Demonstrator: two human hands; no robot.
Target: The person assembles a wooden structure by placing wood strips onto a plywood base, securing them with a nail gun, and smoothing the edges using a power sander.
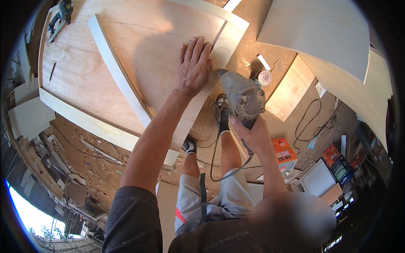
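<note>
A large plywood panel framed with pale wood strips lies in front of me, and a loose-looking diagonal wood strip crosses it. My left hand rests palm down on the panel near its right border, fingers stretched out, holding nothing. In my right hand is a dusty grey corded power tool, gripped by its handle. Its narrow nose points at the right edge of the panel; whether it touches is unclear. A dark cord loops from the handle past my legs.
A nail gun and a thin dark stick lie on the panel's left part. Right of it are a round container, pale boards, cables and an orange-topped box. Wood scraps litter the floor at left.
</note>
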